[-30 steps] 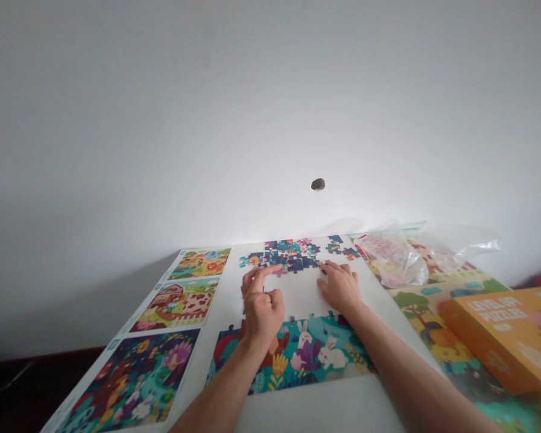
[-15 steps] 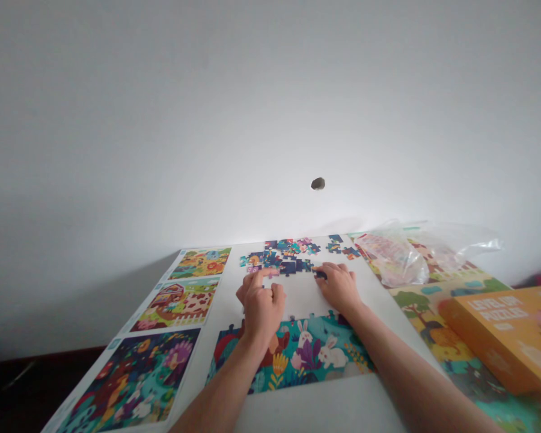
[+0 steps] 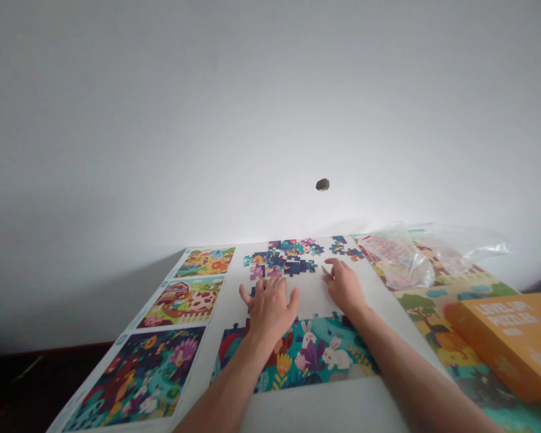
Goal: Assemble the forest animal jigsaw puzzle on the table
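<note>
My left hand [image 3: 272,307] is open, fingers spread, just in front of a pile of loose jigsaw pieces [image 3: 293,267]. A dark piece [image 3: 253,291] shows partly beside its fingers. Between the thumb and fingers of my right hand [image 3: 344,285], a puzzle piece [image 3: 327,272] is pinched and tilted nearly edge-on, so its picture is hidden. Nearer me lies the joined part of the puzzle [image 3: 313,355], with white rabbits and flowers on teal. My left forearm covers some of its left side.
Three picture sheets [image 3: 180,304] line the left side of the white table [image 3: 315,409]. To the right are a crumpled clear plastic bag [image 3: 408,264], a colourful printed sheet [image 3: 426,307] and an orange puzzle box [image 3: 500,343]. A wall [image 3: 252,150] with a hole rises behind.
My left hand has gone from curled, pointing fingers to spread ones and drawn back slightly from the pieces. My right hand has lifted its piece and tilted it up.
</note>
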### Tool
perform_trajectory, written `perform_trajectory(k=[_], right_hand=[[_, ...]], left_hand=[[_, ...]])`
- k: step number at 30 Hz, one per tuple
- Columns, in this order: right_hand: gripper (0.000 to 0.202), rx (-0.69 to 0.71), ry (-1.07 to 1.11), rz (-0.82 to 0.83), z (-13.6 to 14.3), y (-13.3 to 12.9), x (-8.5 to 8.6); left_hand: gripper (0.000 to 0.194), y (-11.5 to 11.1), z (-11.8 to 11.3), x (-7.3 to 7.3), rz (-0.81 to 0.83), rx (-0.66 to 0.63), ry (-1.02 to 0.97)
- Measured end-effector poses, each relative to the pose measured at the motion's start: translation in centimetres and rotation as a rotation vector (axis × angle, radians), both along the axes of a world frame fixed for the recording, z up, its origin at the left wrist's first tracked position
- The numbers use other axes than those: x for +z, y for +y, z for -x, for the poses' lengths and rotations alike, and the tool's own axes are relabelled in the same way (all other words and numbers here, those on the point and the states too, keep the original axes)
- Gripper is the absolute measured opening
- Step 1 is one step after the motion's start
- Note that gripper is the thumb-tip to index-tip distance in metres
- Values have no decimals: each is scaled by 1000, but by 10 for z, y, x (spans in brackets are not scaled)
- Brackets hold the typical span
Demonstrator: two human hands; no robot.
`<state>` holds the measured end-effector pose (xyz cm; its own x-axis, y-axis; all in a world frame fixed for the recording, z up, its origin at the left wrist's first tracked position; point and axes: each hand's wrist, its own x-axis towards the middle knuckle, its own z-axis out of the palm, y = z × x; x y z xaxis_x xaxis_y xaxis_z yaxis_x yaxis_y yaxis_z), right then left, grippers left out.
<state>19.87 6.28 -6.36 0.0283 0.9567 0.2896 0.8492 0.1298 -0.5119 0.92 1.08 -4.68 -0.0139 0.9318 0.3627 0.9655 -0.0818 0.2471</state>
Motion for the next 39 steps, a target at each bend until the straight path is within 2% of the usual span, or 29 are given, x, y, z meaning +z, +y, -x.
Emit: perform_trajectory(k=[3, 5, 10, 17, 19, 21, 24, 26, 31, 36, 39], right_hand=[[14, 76, 58, -64, 2, -3, 4], [13, 111, 84, -104, 3, -4, 6], [21, 195, 125, -122, 5, -4, 2], [22, 285, 153, -129, 4, 0, -4], [21, 308, 181, -153, 6, -1, -2], [22, 349, 232, -177, 8, -4, 1], [26, 427, 312, -177, 12, -9, 6], [28, 448, 345, -157, 13, -12, 9], [24, 430, 388, -103, 14, -13, 9], [24, 418, 388, -106, 14, -13, 8], [24, 425, 382, -107, 15, -13, 9]], left_hand=[[44, 2, 3, 2, -15, 181, 60], [48, 3, 6, 2, 15, 253, 99], [51, 6, 11, -3, 35, 211, 156], [51, 8, 12, -7, 22, 173, 113], [48, 7, 10, -5, -30, 127, 80], [47, 5, 8, -2, -91, 4, 40], [55, 5, 5, 0, -136, -214, -19], [57, 6, 5, -1, -151, -284, -55], [42, 10, 8, -5, -183, -302, -107], [55, 10, 8, -7, -184, -313, -111], [55, 9, 8, -7, -179, -327, -104]])
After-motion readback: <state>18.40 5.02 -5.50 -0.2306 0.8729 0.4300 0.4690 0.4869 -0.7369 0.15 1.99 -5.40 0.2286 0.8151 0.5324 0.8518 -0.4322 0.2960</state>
